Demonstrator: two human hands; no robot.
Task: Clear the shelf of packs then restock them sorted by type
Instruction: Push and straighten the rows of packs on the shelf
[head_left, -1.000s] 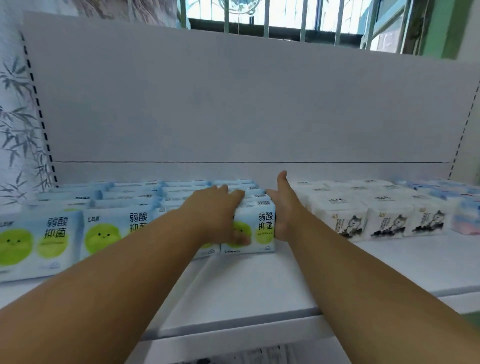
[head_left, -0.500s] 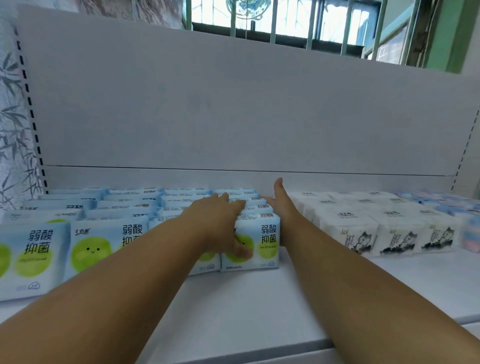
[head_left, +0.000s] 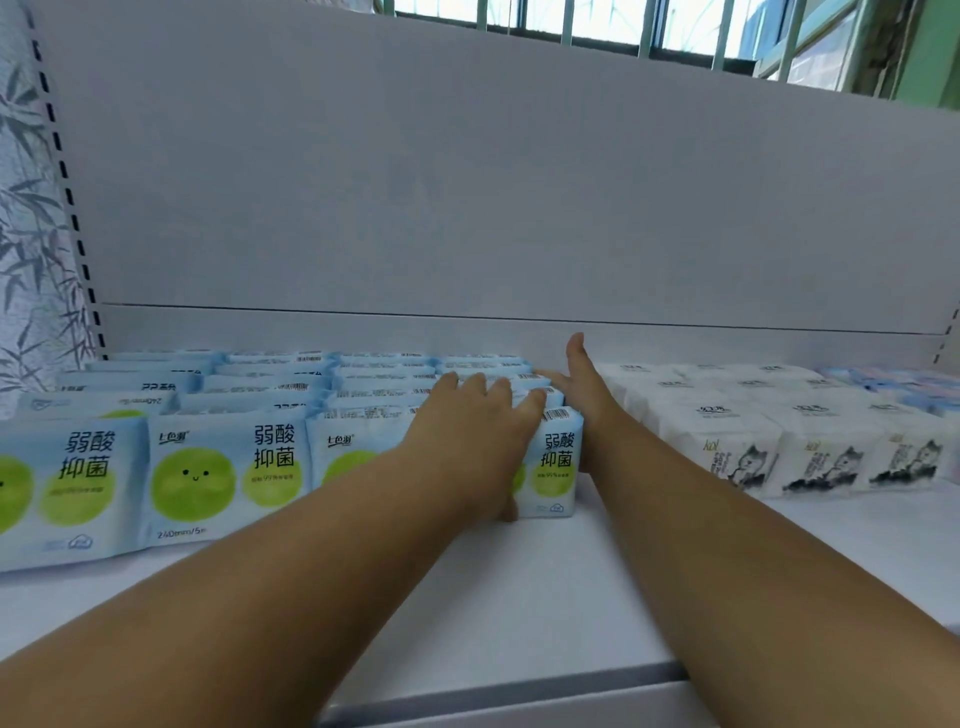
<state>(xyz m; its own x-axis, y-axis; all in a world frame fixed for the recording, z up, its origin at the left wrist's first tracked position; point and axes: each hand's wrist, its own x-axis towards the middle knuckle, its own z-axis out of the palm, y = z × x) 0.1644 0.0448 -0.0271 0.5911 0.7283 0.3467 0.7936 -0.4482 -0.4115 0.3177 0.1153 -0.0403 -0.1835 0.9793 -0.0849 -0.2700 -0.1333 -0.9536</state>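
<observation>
Fingers (head_left: 488, 389) of the left hand (head_left: 467, 441) lay spread and draped over the top and front of the rightmost column of blue-and-green packs (head_left: 556, 462), thumb down near the shelf (head_left: 519, 597) surface. They pinched nothing; the hand pressed flat against the pack faces. The right hand (head_left: 582, 395) stood on edge, fingers straight and held together, thumb up, flat against the right side of that same column, in the gap between it and the white cat-print packs (head_left: 810, 457). Neither hand had lifted a pack.

As for progress, the restock looked well along. Blue-and-green packs filled the left part of the shelf in several rows running back to the rear panel (head_left: 467, 208), all upright with fronts facing out. White cat-print packs sat in their own block to the right, apart from the blue ones. At the far right edge a third kind, pale blue and pink packs (head_left: 904, 384), was partly visible, too blurred to read. So sorting by type appeared done for what showed. The hands seemed to be squaring up the edge of the blue-and-green block. Whether more packs waited off the shelf could not be told.
</observation>
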